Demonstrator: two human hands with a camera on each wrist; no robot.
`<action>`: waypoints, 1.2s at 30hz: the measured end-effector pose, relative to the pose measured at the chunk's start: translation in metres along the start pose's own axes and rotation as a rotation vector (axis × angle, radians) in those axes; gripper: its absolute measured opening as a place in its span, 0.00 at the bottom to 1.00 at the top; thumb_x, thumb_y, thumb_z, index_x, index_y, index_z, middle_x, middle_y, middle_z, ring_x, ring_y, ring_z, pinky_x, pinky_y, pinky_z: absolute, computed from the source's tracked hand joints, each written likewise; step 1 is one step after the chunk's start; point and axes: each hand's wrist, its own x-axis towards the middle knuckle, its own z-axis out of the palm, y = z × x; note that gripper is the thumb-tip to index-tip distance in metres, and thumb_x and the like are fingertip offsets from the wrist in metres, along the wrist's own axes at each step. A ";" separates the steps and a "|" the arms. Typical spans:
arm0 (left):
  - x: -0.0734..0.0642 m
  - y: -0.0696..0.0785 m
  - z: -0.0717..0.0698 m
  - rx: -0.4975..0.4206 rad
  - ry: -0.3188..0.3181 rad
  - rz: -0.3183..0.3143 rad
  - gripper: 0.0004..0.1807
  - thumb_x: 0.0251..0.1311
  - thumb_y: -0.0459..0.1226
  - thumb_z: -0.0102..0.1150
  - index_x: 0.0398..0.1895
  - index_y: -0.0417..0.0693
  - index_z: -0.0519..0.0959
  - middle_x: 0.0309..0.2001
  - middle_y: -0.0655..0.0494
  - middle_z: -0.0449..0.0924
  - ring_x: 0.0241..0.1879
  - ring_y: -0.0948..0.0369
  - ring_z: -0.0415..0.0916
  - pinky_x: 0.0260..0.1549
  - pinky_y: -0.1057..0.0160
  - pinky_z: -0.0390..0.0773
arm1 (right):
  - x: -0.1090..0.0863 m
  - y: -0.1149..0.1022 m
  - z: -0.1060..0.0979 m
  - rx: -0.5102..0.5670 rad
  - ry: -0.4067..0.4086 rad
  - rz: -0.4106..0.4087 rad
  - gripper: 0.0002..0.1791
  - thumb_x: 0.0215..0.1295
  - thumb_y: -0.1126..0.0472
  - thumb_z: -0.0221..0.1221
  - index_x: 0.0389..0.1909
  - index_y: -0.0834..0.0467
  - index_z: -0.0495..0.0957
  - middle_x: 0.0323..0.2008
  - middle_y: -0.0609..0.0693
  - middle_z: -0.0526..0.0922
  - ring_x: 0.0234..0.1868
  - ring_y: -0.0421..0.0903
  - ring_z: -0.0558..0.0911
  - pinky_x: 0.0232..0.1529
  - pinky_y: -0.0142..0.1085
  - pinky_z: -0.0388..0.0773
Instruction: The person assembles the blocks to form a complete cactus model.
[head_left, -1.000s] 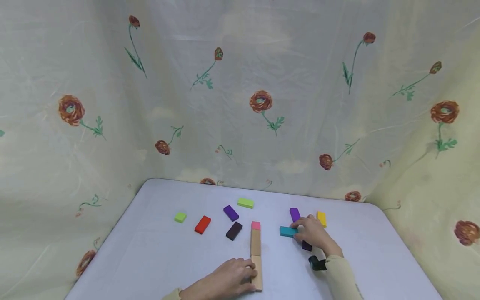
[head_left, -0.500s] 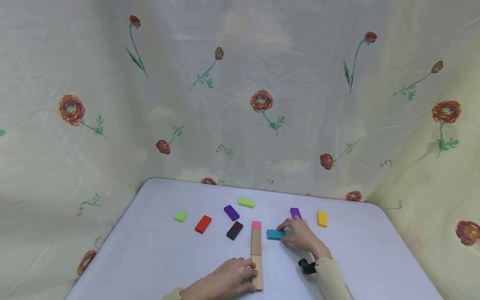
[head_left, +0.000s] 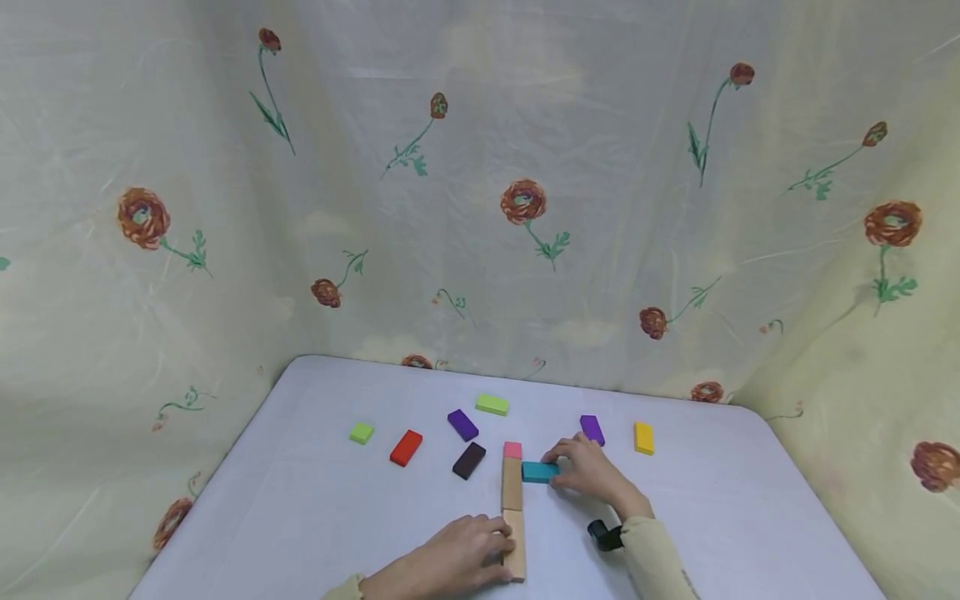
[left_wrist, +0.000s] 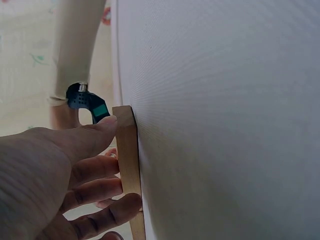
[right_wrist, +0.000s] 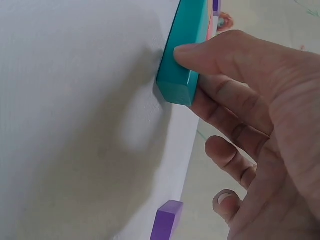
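Note:
Two plain wooden blocks lie end to end on the table, the near one (head_left: 514,546) and the far one (head_left: 512,483). A small pink block (head_left: 512,450) sits at the far end of the row. My left hand (head_left: 468,554) rests on the near wooden block (left_wrist: 129,150), fingertips and thumb along its upper edge. My right hand (head_left: 592,475) pinches a teal block (right_wrist: 182,82) by its right end, thumb on one side and fingers on the other. The left end of the teal block (head_left: 536,472) is right at the side of the far wooden block.
Left of the row lie dark brown (head_left: 469,460), red (head_left: 406,448) and purple (head_left: 462,425) blocks, plus green ones, a small (head_left: 362,433) and a longer one (head_left: 492,405). Another purple (head_left: 592,430) and a yellow block (head_left: 643,437) lie right. A flowered curtain (head_left: 480,208) surrounds the table.
My right hand has moved left with the teal block, bringing it from the right up to the side of the wooden row. My left hand has stayed on the near wooden block.

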 end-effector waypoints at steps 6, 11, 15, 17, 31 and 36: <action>0.000 -0.001 0.001 -0.002 0.001 0.007 0.21 0.60 0.55 0.59 0.51 0.57 0.83 0.50 0.67 0.79 0.47 0.71 0.76 0.46 0.69 0.77 | 0.000 -0.002 0.002 0.005 -0.009 0.024 0.14 0.49 0.58 0.73 0.39 0.47 0.85 0.40 0.41 0.83 0.45 0.44 0.70 0.48 0.42 0.65; 0.000 -0.001 0.000 0.004 0.002 0.016 0.21 0.60 0.56 0.59 0.51 0.57 0.83 0.50 0.66 0.80 0.46 0.71 0.76 0.45 0.69 0.77 | -0.001 -0.003 0.003 0.018 -0.011 0.030 0.14 0.49 0.59 0.73 0.38 0.47 0.85 0.40 0.41 0.82 0.44 0.43 0.70 0.47 0.42 0.65; 0.001 0.000 0.000 0.002 -0.007 0.001 0.21 0.60 0.56 0.59 0.51 0.58 0.82 0.51 0.66 0.80 0.46 0.72 0.76 0.46 0.69 0.77 | -0.002 -0.004 0.002 0.034 -0.012 0.020 0.13 0.49 0.60 0.72 0.38 0.48 0.84 0.40 0.41 0.82 0.44 0.43 0.69 0.46 0.42 0.64; 0.002 0.000 0.000 -0.004 -0.012 -0.009 0.21 0.60 0.56 0.59 0.51 0.58 0.82 0.51 0.67 0.80 0.46 0.72 0.76 0.46 0.69 0.77 | -0.001 -0.003 0.003 0.040 -0.015 0.021 0.13 0.49 0.60 0.72 0.38 0.48 0.84 0.40 0.41 0.82 0.43 0.43 0.69 0.46 0.41 0.63; 0.002 0.000 0.001 -0.002 -0.010 -0.009 0.21 0.60 0.56 0.59 0.51 0.58 0.82 0.51 0.66 0.79 0.46 0.71 0.76 0.45 0.69 0.77 | -0.009 0.013 -0.006 0.219 0.032 0.064 0.20 0.55 0.56 0.69 0.50 0.48 0.78 0.46 0.42 0.79 0.54 0.48 0.70 0.54 0.50 0.70; 0.002 0.000 0.001 -0.010 -0.008 -0.009 0.21 0.60 0.56 0.59 0.51 0.58 0.83 0.50 0.66 0.80 0.45 0.72 0.76 0.45 0.69 0.77 | -0.013 0.026 -0.009 0.263 0.062 0.092 0.19 0.57 0.60 0.66 0.49 0.50 0.75 0.47 0.46 0.77 0.54 0.50 0.69 0.54 0.50 0.70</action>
